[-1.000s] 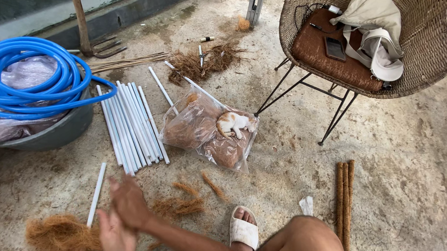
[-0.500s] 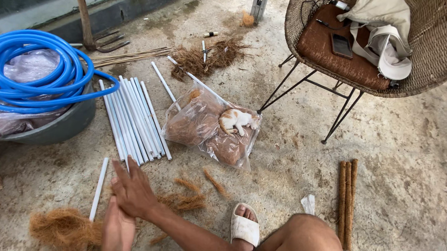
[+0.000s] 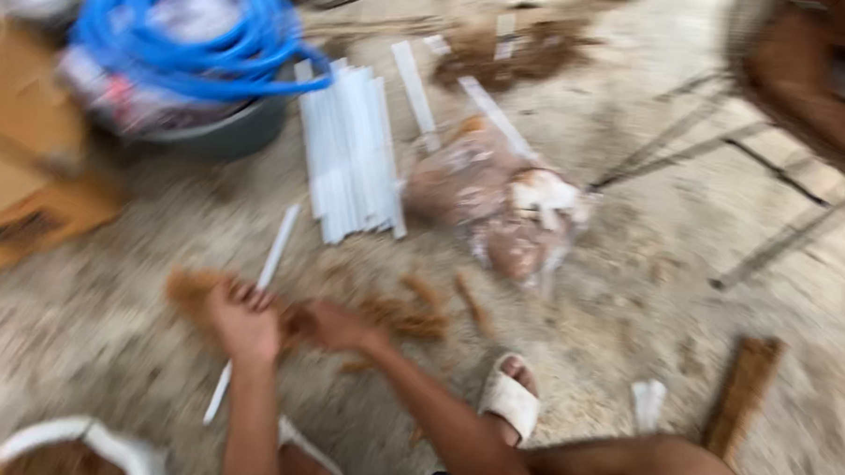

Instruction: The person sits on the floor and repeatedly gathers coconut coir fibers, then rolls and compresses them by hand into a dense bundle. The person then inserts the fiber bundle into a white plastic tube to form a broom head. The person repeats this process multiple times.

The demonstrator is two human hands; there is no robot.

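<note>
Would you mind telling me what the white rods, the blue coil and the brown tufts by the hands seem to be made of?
The white rods look like smooth plastic tubing: uniform, straight, matte white. The blue coil seems to be flexible plastic hose, judging by its glossy, evenly looped curves. The brown tufts look like coarse plant fibre, perhaps coconut husk: frayed, matted, dull. Blur leaves the finer texture uncertain.

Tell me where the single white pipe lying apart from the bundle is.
Head view, lower left: the single white pipe lies slanted on the ground under the left hand, below the bundle of white pipes.
</note>
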